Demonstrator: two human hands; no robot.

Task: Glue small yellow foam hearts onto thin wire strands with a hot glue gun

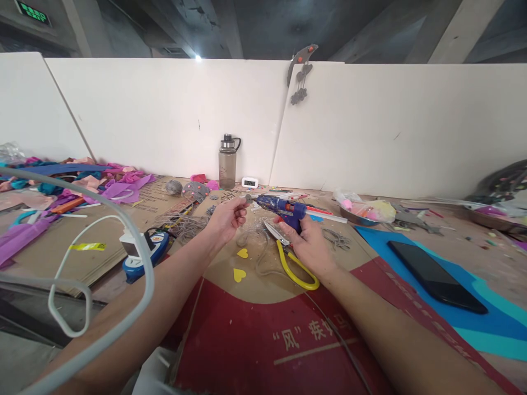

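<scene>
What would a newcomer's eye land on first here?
The blue glue gun at centre, gripped in the right hand, its nozzle meeting a small grey piece pinched in the left hand. Just below lie yellow-handled scissors on the cardboard; a black phone rests on the blue sheet at right.

Bare left hand (225, 218): raised ahead of the body, fingers curled inward, thumb and fingertips pinched together, back of the hand toward the camera.

Bare right hand (307, 241): slightly lower, fingers wrapped closed in a firm grip, wrist straight.

Bare left forearm (164, 291) and bare right forearm (391, 323): both extended forward, converging toward the centre.

The hands are near each other, not touching.
</scene>
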